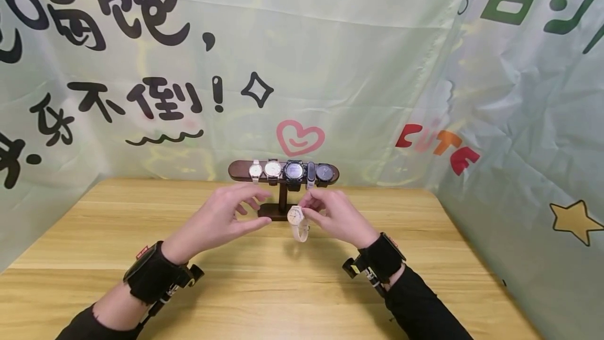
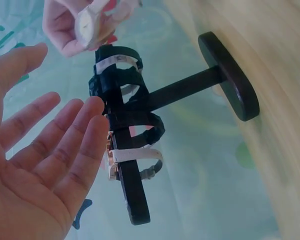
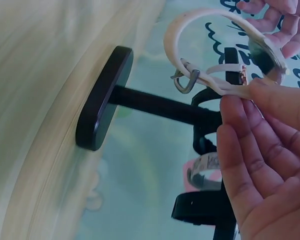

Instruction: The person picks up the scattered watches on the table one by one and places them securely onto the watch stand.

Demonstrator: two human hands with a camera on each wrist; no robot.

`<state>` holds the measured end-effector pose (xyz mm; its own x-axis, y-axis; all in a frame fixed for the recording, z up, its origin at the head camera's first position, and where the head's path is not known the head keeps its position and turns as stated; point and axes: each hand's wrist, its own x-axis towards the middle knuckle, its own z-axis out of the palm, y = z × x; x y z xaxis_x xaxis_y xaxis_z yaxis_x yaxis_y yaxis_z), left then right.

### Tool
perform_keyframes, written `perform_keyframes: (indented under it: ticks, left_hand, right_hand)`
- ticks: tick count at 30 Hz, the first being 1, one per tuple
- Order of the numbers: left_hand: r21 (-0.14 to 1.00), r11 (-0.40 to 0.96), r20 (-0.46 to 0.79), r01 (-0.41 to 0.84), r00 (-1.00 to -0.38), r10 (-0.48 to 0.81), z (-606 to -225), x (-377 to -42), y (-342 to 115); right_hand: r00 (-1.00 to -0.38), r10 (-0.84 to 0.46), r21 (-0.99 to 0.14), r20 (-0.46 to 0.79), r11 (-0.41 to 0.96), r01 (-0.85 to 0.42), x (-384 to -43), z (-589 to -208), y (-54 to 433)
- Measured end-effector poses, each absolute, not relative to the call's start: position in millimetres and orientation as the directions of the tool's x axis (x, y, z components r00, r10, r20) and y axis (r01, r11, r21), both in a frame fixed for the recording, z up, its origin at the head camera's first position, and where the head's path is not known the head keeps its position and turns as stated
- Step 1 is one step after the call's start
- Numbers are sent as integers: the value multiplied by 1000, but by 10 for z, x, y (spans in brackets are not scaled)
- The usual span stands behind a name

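Note:
A pale-strapped wristwatch (image 1: 295, 216) hangs in the air before the stand, its strap buckled into a loop. My right hand (image 1: 341, 215) pinches that strap between thumb and fingertips; the right wrist view shows the buckle and the pale strap (image 3: 176, 37) close up. To the left, my left hand (image 1: 232, 215) holds nothing, its fingers loosely spread and apart from the watch. Behind both hands rises a dark wooden T-shaped watch stand (image 1: 239, 171), with several watches strapped along its bar, among them a large black digital watch (image 1: 294, 171) and a slim band (image 1: 311, 172).
The stand's oval foot (image 1: 266, 212) rests on a wooden table (image 1: 264, 298) near its back edge. A printed cloth (image 1: 368, 67) hangs behind and along the right side. Each wrist carries a black strap with a small camera, the left one (image 1: 155, 274) and the right one (image 1: 383, 258).

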<state>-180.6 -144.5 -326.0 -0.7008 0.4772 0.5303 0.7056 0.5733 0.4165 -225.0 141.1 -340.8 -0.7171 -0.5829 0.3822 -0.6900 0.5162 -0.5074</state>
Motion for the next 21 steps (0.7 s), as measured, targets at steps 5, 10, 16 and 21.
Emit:
perform_keyframes:
  ticks: [5, 10, 16, 21]
  left_hand:
    - [389, 559, 563, 732, -670, 484, -3268, -1798, -1421]
    - [368, 542, 595, 756, -639, 488, -3277, -1782, -1388]
    - [343, 505, 640, 792, -591, 491, -3305, -1778, -1354]
    - [326, 471, 666, 820, -552, 501, -3323, -1783, -1330]
  right_hand:
    - [-703, -581, -538, 411, 468, -701, -2245, -3384, 1344]
    - [-713, -570, -589, 409, 432, -683, -2237, -3358, 1288]
    - [-724, -562, -624, 400, 412, -664, -2236, -3343, 1240]
    - [-720, -582, -668, 378, 366, -648, -2212, -3315, 1203]
